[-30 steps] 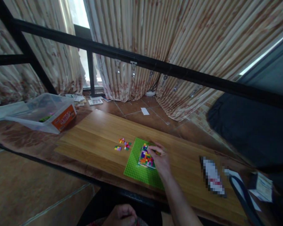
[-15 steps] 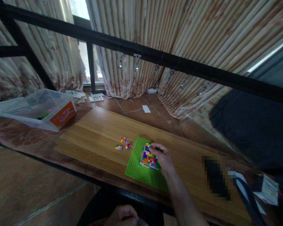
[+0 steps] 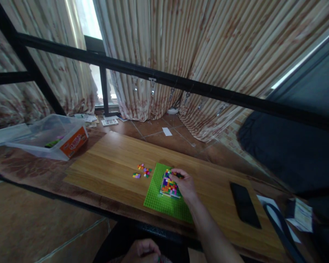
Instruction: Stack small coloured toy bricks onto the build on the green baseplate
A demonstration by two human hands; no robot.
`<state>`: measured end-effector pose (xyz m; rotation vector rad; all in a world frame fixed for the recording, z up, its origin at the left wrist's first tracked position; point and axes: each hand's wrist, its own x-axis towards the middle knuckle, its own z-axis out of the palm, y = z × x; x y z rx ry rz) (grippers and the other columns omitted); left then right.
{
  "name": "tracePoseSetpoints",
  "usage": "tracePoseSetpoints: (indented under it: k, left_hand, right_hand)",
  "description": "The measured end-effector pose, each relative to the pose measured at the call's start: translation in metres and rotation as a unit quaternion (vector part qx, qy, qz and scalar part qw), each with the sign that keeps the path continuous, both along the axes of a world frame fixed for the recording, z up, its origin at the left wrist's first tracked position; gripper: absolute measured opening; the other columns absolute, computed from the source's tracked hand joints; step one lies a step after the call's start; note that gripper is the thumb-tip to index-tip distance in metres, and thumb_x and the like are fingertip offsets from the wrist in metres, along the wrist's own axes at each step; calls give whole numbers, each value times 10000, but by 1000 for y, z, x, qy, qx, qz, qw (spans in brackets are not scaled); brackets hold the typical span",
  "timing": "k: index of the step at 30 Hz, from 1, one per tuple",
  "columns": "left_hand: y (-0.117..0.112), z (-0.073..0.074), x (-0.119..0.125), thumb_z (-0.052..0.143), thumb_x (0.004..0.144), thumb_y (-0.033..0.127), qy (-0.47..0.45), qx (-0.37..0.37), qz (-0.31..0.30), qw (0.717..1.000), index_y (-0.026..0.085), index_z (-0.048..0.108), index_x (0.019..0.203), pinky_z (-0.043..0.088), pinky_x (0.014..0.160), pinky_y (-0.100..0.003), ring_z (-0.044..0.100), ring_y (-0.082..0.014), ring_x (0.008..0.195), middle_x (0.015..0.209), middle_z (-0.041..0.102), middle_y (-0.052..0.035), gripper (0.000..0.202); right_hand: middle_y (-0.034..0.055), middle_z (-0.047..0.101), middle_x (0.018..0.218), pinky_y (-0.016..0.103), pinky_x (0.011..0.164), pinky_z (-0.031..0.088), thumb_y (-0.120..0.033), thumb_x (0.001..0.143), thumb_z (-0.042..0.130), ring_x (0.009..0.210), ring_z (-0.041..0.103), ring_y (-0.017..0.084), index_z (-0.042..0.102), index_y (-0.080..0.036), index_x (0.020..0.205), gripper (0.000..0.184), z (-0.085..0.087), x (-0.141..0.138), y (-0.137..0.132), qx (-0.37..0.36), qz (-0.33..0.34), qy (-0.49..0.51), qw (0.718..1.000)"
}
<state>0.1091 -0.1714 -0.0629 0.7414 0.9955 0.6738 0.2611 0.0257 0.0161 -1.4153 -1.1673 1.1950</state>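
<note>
Head view, looking forward and down over a wooden board (image 3: 106, 160) lying on a darker table.

The right hand (image 3: 184, 184) reaches out from the lower right, with the forearm running diagonally up to it and the wrist straight. The hand lies palm down on the right side of a brick block (image 3: 168, 186), a small square build of many colours. Its fingers (image 3: 176, 172) are bent and held close together, with their tips on the block's far edge. Whether they pinch a single brick there cannot be told, as the detail is too small.

The brick block sits on a green baseplate (image 3: 160, 201) near the board's near edge, roughly at its middle.

The left hand (image 3: 142, 251) is low at the bottom edge of the view, well apart from the board. Its fingers are curled into a loose fist. What it holds, if anything, cannot be made out.

A few loose bricks (image 3: 143, 171) lie on the board just left of the baseplate. A clear plastic tub (image 3: 52, 137) stands far left. A black phone (image 3: 244, 209) lies flat on the right. A black rail (image 3: 181, 82) and striped curtains (image 3: 208, 54) are beyond.
</note>
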Motion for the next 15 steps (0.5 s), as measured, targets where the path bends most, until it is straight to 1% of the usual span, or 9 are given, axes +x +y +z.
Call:
tracePoseSetpoints:
  k: [2, 4, 6, 8, 10, 11, 13, 15]
  left_hand:
    - [7, 11, -2, 764, 593, 564, -12, 3, 44, 999, 158, 634, 737, 354, 548, -226, 475, -89, 519, 589, 586, 21, 450]
    - [18, 25, -6, 762, 616, 548, -24, 19, 102, 994, 160, 657, 766, 384, 560, -227, 507, -93, 534, 625, 619, 7, 429]
    - [31, 42, -11, 768, 631, 521, -23, 42, 135, 990, 155, 680, 775, 401, 572, -223, 526, -92, 543, 640, 640, -8, 403]
    - [44, 58, -15, 768, 658, 484, -33, 62, 166, 984, 158, 700, 810, 419, 599, -221, 550, -95, 577, 669, 658, -14, 366]
    - [55, 71, -15, 767, 680, 445, -42, 75, 186, 979, 159, 713, 840, 434, 630, -223, 572, -104, 617, 697, 673, -22, 332]
    - [59, 77, -13, 768, 685, 431, -46, 81, 195, 976, 159, 716, 843, 438, 637, -226, 575, -106, 624, 703, 677, -25, 320]
    - [64, 86, -8, 780, 678, 407, -57, 96, 211, 971, 157, 717, 843, 447, 646, -234, 582, -115, 637, 698, 676, -26, 307]
    - [67, 95, 0, 779, 689, 389, -77, 112, 220, 966, 159, 716, 864, 460, 663, -236, 595, -126, 694, 746, 678, -30, 296]
  right_hand:
    - [19, 735, 845, 334, 721, 522, -435, 563, 793, 747, 663, 197, 745, -220, 874, 381, -1, 3, -2, 27, 5, -15, 1000]
    - [42, 732, 963, 350, 786, 518, -453, 620, 764, 861, 664, 213, 738, -225, 948, 401, 1, 6, -9, 72, -12, -36, 997]
    - [63, 716, 1029, 363, 841, 502, -467, 710, 703, 945, 647, 220, 731, -224, 976, 361, 6, 10, -23, 121, -41, -61, 990]
    - [74, 707, 1016, 375, 878, 481, -466, 795, 631, 970, 633, 219, 735, -217, 943, 308, 14, 12, -44, 155, -57, -88, 982]
    - [73, 698, 1024, 370, 916, 457, -450, 833, 608, 1015, 615, 219, 742, -224, 898, 271, 24, 11, -69, 174, -41, -116, 977]
    - [68, 698, 1013, 363, 924, 451, -442, 846, 601, 1019, 613, 215, 743, -229, 888, 259, 29, 9, -81, 174, -23, -118, 977]
    - [59, 699, 1000, 343, 902, 462, -430, 872, 579, 990, 620, 201, 740, -235, 909, 256, 39, 3, -102, 154, 21, -97, 983]
    - [51, 698, 991, 326, 883, 471, -418, 889, 563, 969, 624, 191, 737, -240, 943, 255, 46, -4, -117, 134, 52, -68, 987]
